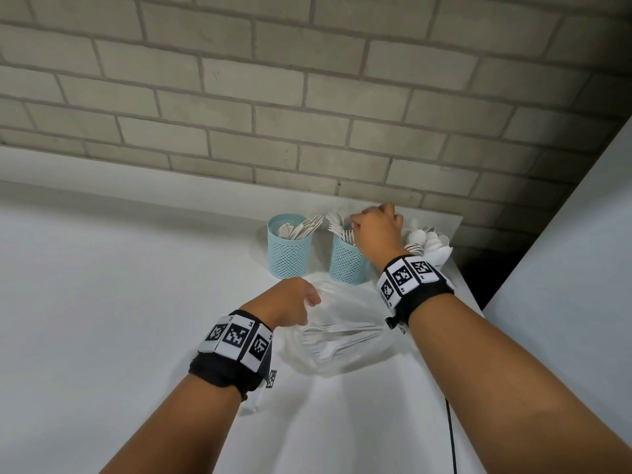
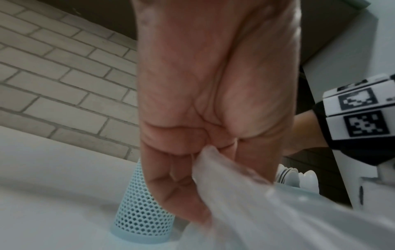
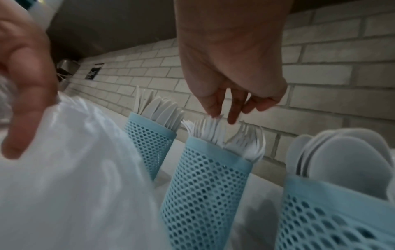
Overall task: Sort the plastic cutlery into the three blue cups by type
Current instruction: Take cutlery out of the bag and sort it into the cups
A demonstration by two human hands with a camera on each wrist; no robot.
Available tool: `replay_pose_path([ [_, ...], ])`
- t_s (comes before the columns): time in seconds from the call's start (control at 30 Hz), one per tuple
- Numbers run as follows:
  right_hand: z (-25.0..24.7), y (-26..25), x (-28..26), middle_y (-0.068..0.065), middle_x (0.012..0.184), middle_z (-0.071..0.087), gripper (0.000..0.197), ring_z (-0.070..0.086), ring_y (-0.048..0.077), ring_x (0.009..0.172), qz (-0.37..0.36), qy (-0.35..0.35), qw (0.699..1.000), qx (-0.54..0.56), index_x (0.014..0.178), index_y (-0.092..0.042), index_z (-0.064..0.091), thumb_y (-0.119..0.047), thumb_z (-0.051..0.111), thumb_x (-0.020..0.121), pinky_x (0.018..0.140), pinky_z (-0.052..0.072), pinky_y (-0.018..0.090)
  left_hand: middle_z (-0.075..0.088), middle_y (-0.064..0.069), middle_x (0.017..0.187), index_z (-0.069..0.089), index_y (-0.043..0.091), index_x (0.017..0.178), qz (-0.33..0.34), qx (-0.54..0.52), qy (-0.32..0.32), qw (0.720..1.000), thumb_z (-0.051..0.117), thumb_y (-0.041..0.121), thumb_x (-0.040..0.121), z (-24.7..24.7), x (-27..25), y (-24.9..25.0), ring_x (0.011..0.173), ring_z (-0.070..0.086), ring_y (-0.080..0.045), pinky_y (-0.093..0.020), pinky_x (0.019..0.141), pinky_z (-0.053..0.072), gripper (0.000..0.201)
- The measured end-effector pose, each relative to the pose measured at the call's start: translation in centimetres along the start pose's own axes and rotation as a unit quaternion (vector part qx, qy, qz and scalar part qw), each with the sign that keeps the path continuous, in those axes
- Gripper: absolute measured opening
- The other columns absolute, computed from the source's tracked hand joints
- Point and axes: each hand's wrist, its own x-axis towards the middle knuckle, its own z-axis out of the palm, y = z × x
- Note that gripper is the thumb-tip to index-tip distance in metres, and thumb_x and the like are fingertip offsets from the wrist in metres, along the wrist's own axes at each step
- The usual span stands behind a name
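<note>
**Forks over the middle cup, bag held at the worktop**

The right hand hangs over the middle blue cup, its grip loose: fingers pointing down and slightly spread, the tips just touching the tines of the white forks that stand in that cup; whether it pinches one cannot be told. The left hand has its grip clamped on a fold of a clear plastic bag, the film bunched between curled fingers and palm. Inside the bag, lying flat on the worktop, more white forks show through the plastic.

Three perforated blue cups stand in a row near the back edge: the left cup holds white knives, the middle one forks, and the right cup, largely hidden behind the right wrist in the head view, holds white spoons. The bag lies just in front of the cups.

The worktop is plain white with a raised white lip at the back. Behind it rises a wall of pale grey bricks in a running bond. A white panel stands at the right, with a dark gap between it and the worktop's corner. Both wrists wear black bands carrying black-and-white square markers
</note>
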Motion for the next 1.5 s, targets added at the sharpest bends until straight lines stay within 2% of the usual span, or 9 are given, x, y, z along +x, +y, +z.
replay_pose_path([
  [0.13, -3.3, -2.0, -1.3, 0.000, 0.079, 0.066, 0.022, 0.055, 0.014, 0.076, -0.023, 0.032, 0.968, 0.249, 0.077, -0.010, 0.071, -0.004, 0.050, 0.084, 0.065, 0.039, 0.023, 0.055, 0.001, 0.130, 0.056, 0.014, 0.127, 0.004, -0.009, 0.010, 1.000, 0.059, -0.006, 0.083, 0.3, 0.2, -0.2, 0.114, 0.055, -0.016, -0.017, 0.084, 0.041, 0.049],
  [0.27, -5.9, -3.6, -3.8, 0.001, 0.085, 0.070, 0.019, 0.062, 0.007, 0.069, -0.053, -0.392, 0.889, 0.232, 0.083, -0.013, 0.070, -0.005, 0.054, 0.088, 0.064, 0.050, 0.019, 0.057, -0.001, 0.128, 0.056, 0.014, 0.126, 0.013, 0.012, 0.024, 1.000, 0.054, -0.008, 0.082, 0.4, 0.3, -0.1, 0.113, 0.055, -0.017, -0.015, 0.081, 0.039, 0.049],
  [0.37, -3.8, -4.4, -5.2, 0.012, 0.109, 0.066, 0.026, 0.064, 0.019, 0.086, -0.033, -0.516, 0.841, 0.158, 0.115, -0.003, 0.062, -0.003, 0.055, 0.089, 0.080, 0.053, 0.029, 0.058, -0.003, 0.127, 0.057, 0.012, 0.124, 0.025, 0.031, 0.038, 0.999, 0.052, -0.008, 0.082, 0.5, 0.3, 0.0, 0.112, 0.056, -0.019, -0.015, 0.080, 0.038, 0.047],
  [0.6, 2.0, -4.7, -8.5, 0.004, 0.106, 0.063, 0.036, 0.058, 0.020, 0.094, -0.106, -0.368, 0.922, -0.051, 0.117, -0.010, 0.057, -0.029, 0.060, 0.087, 0.077, 0.047, 0.029, 0.058, -0.002, 0.128, 0.056, 0.013, 0.127, 0.031, 0.009, 0.036, 0.999, 0.048, -0.013, 0.079, 0.9, 0.2, -0.3, 0.117, 0.054, -0.017, -0.015, 0.085, 0.037, 0.055],
  [0.8, 3.1, -4.8, -9.0, 0.000, 0.075, 0.047, 0.015, 0.050, 0.019, 0.078, -0.143, -0.337, 0.927, -0.085, 0.094, -0.015, 0.054, -0.029, 0.054, 0.092, 0.050, 0.031, 0.023, 0.058, 0.000, 0.128, 0.056, 0.016, 0.126, 0.027, -0.002, 0.048, 0.998, 0.046, -0.015, 0.078, 1.0, 0.4, -0.6, 0.118, 0.053, -0.015, -0.014, 0.084, 0.037, 0.057],
  [0.93, 2.8, -4.5, -9.2, 0.003, 0.089, 0.052, 0.019, 0.048, 0.020, 0.082, -0.162, -0.337, 0.924, -0.075, 0.103, -0.011, 0.059, -0.024, 0.056, 0.090, 0.065, 0.038, 0.028, 0.054, -0.002, 0.133, 0.057, 0.017, 0.125, 0.030, -0.002, 0.057, 0.998, 0.045, -0.016, 0.077, 1.2, 0.4, -0.7, 0.120, 0.051, -0.016, -0.014, 0.082, 0.037, 0.060],
  [1.0, 2.5, -4.2, -9.2, 0.004, 0.087, 0.053, 0.010, 0.048, 0.021, 0.081, -0.165, -0.334, 0.926, -0.066, 0.085, -0.013, 0.057, -0.022, 0.058, 0.088, 0.066, 0.039, 0.029, 0.051, -0.003, 0.135, 0.056, 0.018, 0.125, 0.025, -0.001, 0.063, 0.998, 0.043, -0.018, 0.078, 1.2, 0.2, -0.9, 0.121, 0.050, -0.019, -0.015, 0.078, 0.038, 0.060],
  [1.23, 1.4, -2.4, -7.9, -0.002, 0.062, 0.041, 0.034, 0.043, 0.019, 0.067, -0.141, -0.345, 0.928, -0.007, 0.056, -0.016, 0.039, -0.011, 0.061, 0.082, 0.051, 0.028, 0.024, 0.053, -0.003, 0.133, 0.055, 0.015, 0.127, 0.002, 0.017, 0.092, 0.996, 0.039, -0.014, 0.081, 1.4, 0.0, -1.8, 0.124, 0.048, -0.018, -0.019, 0.098, 0.037, 0.057],
  [1.5, -1.5, -0.5, -6.1, 0.006, 0.095, 0.071, 0.006, 0.067, 0.019, 0.091, -0.035, -0.345, 0.870, 0.351, 0.091, -0.011, 0.064, -0.009, 0.066, 0.085, 0.085, 0.053, 0.035, 0.042, -0.003, 0.134, 0.054, 0.025, 0.127, -0.037, 0.057, 0.092, 0.993, 0.071, 0.026, 0.079, 1.1, 0.4, -0.6, 0.130, 0.028, -0.027, -0.036, 0.104, 0.032, 0.051],
])
